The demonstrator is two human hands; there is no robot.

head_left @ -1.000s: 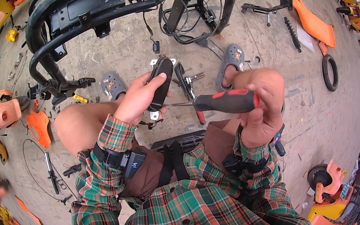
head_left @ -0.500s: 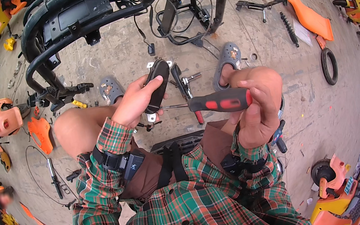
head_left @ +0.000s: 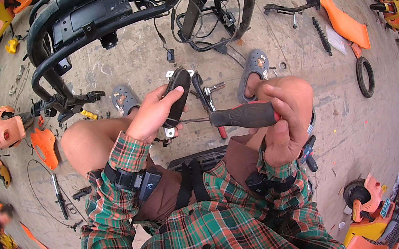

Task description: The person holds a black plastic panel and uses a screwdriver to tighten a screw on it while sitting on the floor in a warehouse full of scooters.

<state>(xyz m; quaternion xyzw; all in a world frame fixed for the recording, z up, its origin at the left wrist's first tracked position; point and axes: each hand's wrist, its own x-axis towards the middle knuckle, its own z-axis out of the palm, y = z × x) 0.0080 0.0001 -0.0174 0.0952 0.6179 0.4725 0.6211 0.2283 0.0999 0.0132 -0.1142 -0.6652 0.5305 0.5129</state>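
My left hand [head_left: 155, 110] grips a long black oval part [head_left: 178, 94] with pale metal tabs at its ends, thumb laid across its face. In my right hand [head_left: 283, 127] is a screwdriver [head_left: 242, 116] with a thick black and red handle, its butt held between fingers and thumb. The thin shaft points left and meets the side of the black part near its lower end. The exact contact of the tip is hidden by the part and my fingers. Below, on the floor between my feet, lies a ratchet wrench [head_left: 214, 89] beside a red-ended tool [head_left: 222, 132].
A black tubular vehicle frame [head_left: 107, 35] with hanging cables stands ahead of me. Orange panels [head_left: 45, 149] lie to the left. At right are an orange fender [head_left: 344, 18], a shock absorber [head_left: 322, 37] and a tyre [head_left: 365, 77]. Orange and yellow vehicles line both sides.
The screwdriver handle has turned about its axis, so its black grip now faces up where red patches showed. My right fingers have shifted around its butt. My left hand keeps its hold.
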